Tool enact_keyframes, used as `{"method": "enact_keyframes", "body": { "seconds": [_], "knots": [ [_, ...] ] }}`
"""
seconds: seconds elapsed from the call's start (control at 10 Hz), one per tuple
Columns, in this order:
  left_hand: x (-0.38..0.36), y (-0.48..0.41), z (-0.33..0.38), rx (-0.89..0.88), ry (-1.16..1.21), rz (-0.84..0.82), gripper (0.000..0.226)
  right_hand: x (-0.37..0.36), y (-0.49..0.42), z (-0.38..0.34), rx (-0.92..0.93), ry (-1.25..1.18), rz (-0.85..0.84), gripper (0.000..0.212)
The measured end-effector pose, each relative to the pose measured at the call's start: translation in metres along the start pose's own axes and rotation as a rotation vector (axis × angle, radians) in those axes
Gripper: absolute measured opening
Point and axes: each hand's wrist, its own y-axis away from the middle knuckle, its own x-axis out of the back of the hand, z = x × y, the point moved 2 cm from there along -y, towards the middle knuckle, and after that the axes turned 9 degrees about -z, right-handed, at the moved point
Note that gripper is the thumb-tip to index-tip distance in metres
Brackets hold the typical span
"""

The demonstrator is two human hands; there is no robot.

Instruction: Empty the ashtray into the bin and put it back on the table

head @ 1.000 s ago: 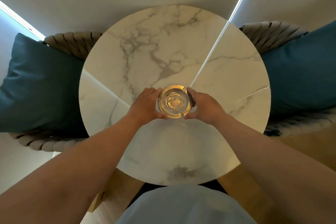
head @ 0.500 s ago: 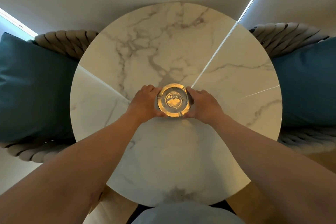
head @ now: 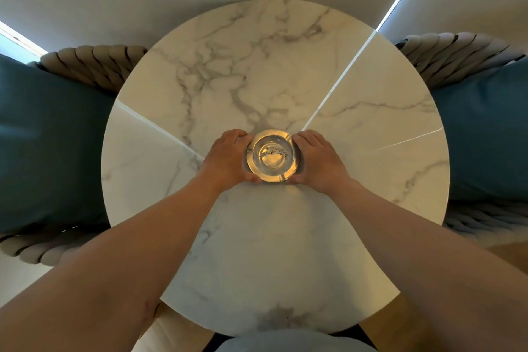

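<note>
A round glass ashtray (head: 272,156) with an amber rim sits near the middle of a round white marble table (head: 285,237). Its bowl shows only glints and a faint embossed mark; I see no ash or butts in it. My left hand (head: 228,158) cups its left side, fingers curled round the rim. My right hand (head: 317,161) cups the right side the same way. Both thumbs meet the near edge. The ashtray appears to rest on the tabletop. No bin is in view.
Two woven rope chairs with teal cushions flank the table, one on the left (head: 48,137) and one on the right (head: 485,128). A pale wall runs behind the table. Wooden floor (head: 400,331) shows at the near right.
The ashtray stays between both hands at the table's middle. My head has moved closer over the table, so the table fills more of the view.
</note>
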Motion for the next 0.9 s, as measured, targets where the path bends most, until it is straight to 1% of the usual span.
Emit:
{"method": "enact_keyframes", "body": {
  "seconds": [0.3, 0.6, 0.9],
  "knots": [
    [-0.0036, -0.0078, -0.0031, 0.007, -0.003, -0.013, 0.1, -0.0041, -0.0018, 0.0013, 0.0, -0.018, 0.039, 0.098],
    [-0.0051, -0.0096, -0.0054, 0.011, 0.002, -0.026, 0.102, -0.0065, -0.0041, 0.0036, -0.007, 0.015, 0.019, 0.106],
    [-0.0071, -0.0032, -0.0061, 0.009, -0.008, -0.051, 0.116, -0.0037, -0.0025, 0.0035, -0.002, 0.033, -0.027, 0.112]
  ]
}}
